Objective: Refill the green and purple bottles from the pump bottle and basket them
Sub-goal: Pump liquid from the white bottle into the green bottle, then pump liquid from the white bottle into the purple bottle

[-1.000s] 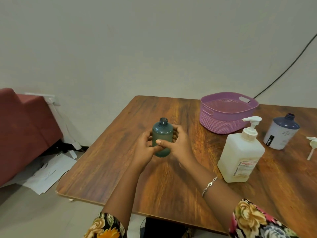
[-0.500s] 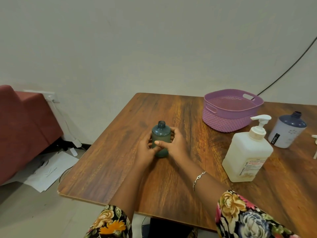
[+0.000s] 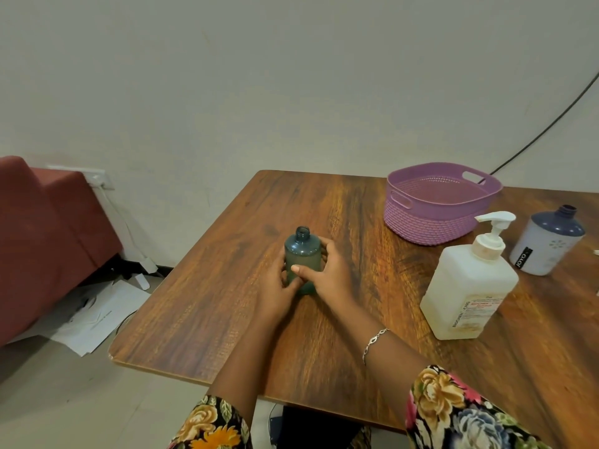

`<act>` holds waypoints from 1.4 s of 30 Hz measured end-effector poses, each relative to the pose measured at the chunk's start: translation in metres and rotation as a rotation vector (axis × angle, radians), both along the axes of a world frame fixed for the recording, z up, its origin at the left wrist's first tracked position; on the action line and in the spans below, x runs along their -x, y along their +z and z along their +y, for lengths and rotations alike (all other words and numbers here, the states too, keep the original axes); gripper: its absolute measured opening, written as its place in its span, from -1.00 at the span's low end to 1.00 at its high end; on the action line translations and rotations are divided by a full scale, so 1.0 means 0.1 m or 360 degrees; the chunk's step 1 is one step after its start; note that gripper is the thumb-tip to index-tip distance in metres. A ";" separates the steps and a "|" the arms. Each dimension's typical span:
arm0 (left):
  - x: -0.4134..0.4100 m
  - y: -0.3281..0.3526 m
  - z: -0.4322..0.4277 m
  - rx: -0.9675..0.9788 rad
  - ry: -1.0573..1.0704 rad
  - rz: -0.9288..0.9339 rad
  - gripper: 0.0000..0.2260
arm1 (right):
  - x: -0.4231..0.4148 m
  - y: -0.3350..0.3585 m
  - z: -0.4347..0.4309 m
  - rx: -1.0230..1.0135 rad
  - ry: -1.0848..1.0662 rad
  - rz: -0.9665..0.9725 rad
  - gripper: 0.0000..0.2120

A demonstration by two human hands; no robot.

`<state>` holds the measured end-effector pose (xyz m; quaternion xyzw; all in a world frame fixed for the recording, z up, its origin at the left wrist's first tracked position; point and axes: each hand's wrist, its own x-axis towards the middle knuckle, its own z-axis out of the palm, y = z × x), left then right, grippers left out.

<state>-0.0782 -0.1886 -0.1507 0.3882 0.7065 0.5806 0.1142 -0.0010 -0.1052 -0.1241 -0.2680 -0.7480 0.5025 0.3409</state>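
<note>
Reaching forward with the left hand, curling its fingers round the left side of the green bottle. Standing upright and uncapped on the table, between both palms. Gripping it also with the right hand, thumb lying across the front. Standing well apart, rightward: basket, pump bottle, purple bottle.

A dark green bottle, lilac basket with woven pattern, white pump bottle, white purple-topped bottle, brown wood-grain table, floral sleeves, red sofa.
</note>
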 end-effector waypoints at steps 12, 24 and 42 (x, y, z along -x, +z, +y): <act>-0.55 -0.16 -0.04 0.0137 0.0800 0.0933 -0.38 | -0.46 -0.07 -0.02 -0.0707 -0.0133 -0.0096 -0.49; -1.40 -0.03 0.19 -0.0313 0.0323 0.1167 -0.44 | -1.37 -0.12 0.05 -0.0900 -0.0274 0.0094 -0.67; -2.52 0.00 0.73 -0.0375 -0.0523 0.1356 -0.49 | -2.75 -0.20 0.48 -0.1034 -0.0555 0.0157 -0.74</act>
